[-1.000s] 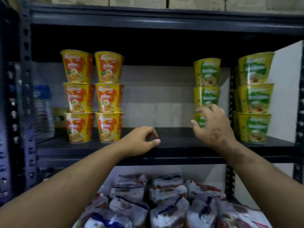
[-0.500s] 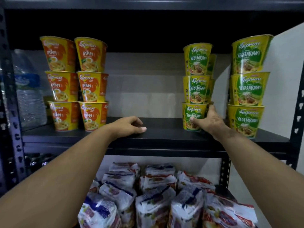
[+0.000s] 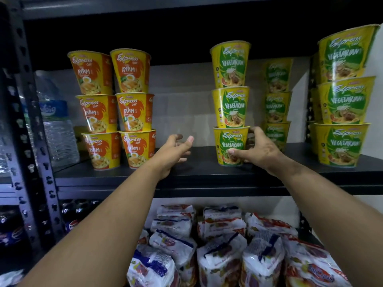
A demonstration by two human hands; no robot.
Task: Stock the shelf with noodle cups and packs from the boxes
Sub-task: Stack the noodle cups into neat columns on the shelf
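On the black shelf board (image 3: 186, 175), my right hand (image 3: 257, 150) grips the bottom green-and-yellow vegetarian cup (image 3: 229, 146) of a three-high stack (image 3: 230, 88), thumb across its front and fingers behind it. My left hand (image 3: 174, 150) hovers over the board just left of that stack, fingers loosely curled and holding nothing. Two three-high stacks of orange ayam cups (image 3: 116, 108) stand at the left. More vegetarian stacks stand further back (image 3: 276, 100) and at the far right (image 3: 344, 98). Bagged noodle packs (image 3: 219, 245) fill the shelf below.
A large water bottle (image 3: 53, 121) stands on the neighbouring shelf at the left, behind the perforated black upright (image 3: 31, 129). Dark soda bottles (image 3: 72, 216) sit lower left. The shelf above (image 3: 186, 5) hangs close over the top cups. A pale wall closes the back.
My right hand has closed around the bottom vegetarian cup, and that stack now stands nearer the shelf's front. My left hand lifted off the board and curled. The camera moved closer.
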